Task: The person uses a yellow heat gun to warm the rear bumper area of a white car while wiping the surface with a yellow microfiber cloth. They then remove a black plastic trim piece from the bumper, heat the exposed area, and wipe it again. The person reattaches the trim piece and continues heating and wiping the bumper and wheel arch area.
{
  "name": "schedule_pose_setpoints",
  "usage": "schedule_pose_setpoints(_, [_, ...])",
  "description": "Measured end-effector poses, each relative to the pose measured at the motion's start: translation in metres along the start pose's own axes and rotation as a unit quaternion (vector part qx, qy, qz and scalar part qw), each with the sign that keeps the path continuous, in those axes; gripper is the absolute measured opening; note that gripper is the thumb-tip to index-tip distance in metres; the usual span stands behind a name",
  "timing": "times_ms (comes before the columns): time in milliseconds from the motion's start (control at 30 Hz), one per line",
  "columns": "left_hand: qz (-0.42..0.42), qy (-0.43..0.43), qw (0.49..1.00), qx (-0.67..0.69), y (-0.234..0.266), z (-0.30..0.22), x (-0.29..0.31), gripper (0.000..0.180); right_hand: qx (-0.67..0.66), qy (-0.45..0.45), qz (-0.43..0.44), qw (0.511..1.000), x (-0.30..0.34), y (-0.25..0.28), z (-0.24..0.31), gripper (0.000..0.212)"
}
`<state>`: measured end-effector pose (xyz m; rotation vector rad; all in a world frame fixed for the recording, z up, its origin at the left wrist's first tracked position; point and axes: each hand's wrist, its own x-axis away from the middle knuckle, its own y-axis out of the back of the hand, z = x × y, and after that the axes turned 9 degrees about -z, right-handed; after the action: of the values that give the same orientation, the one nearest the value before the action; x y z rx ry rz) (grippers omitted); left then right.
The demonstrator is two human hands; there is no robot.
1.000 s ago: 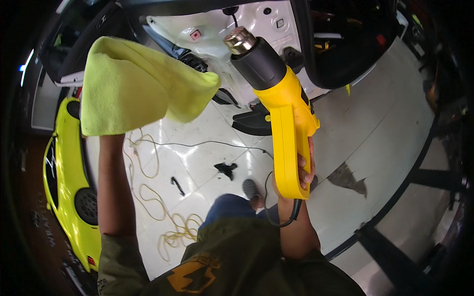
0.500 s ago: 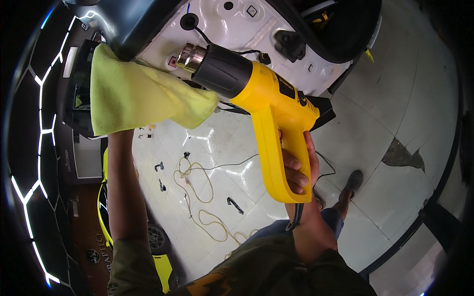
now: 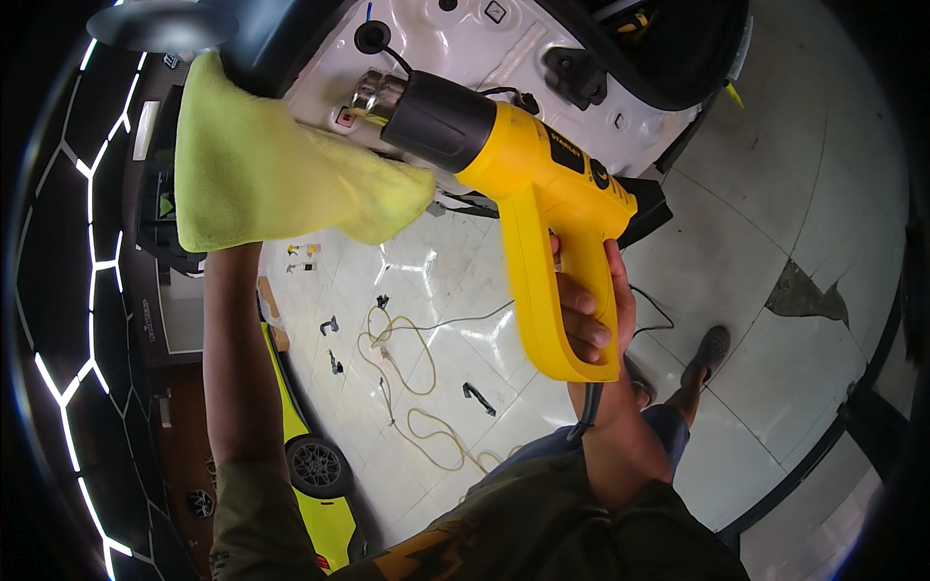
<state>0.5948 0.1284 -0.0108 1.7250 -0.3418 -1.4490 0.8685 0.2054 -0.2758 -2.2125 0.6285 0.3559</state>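
Note:
My right hand (image 3: 586, 320) is wrapped round the handle of a yellow and black heat gun (image 3: 547, 184). Its metal nozzle (image 3: 378, 97) points to the upper left, in front of a car's white inner panel (image 3: 446, 39). A yellow-green microfibre cloth (image 3: 252, 169) covers my left hand, so its fingers are hidden; only my left forearm (image 3: 237, 358) shows below it. The cloth's upper end lies by a dark glossy panel (image 3: 281, 48), while its loose end hangs behind the gun's black barrel. Whether the cloth touches that panel, I cannot tell.
A pale cable (image 3: 431, 412) lies looped on the tiled floor, near a black trim piece (image 3: 479, 397) and small dark parts. A yellow car (image 3: 320, 504) stands at lower left. Another person's foot or my own, in a dark shoe (image 3: 715, 347), shows at right.
The view has shifted slightly, so the floor items sit farther right. The cloth and the heat gun appear a little higher. Both keep much the same pose, and my right hand's grip is unchanged.

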Motion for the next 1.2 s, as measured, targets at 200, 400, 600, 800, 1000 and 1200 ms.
schedule_pose_setpoints(200, [-0.004,-0.011,1.0,-0.014,-0.018,-0.006,-0.011,0.042,0.024,0.031,-0.009,0.999,0.007,-0.005,0.013,0.063])
schedule_pose_setpoints(400, [-0.02,-0.018,0.999,-0.043,-0.033,-0.014,-0.007,0.04,0.053,0.04,-0.02,0.998,0.014,-0.014,0.027,0.063])
schedule_pose_setpoints(600, [-0.021,-0.016,0.999,-0.032,-0.025,-0.022,0.003,0.039,0.091,0.063,-0.019,0.994,0.017,-0.027,0.035,0.062])
schedule_pose_setpoints(800, [-0.022,-0.012,0.999,-0.028,-0.023,-0.03,0.005,0.037,0.095,0.074,-0.037,0.992,0.027,-0.033,0.033,0.061])
schedule_pose_setpoints(1000, [-0.039,-0.007,0.998,-0.057,-0.062,-0.035,-0.001,0.036,0.123,0.089,-0.05,0.987,0.032,-0.045,0.034,0.061])
schedule_pose_setpoints(1200, [-0.042,0.053,0.996,0.056,-0.016,-0.043,0.066,0.034,0.303,0.118,-0.143,0.935,0.059,-0.106,0.017,0.062])
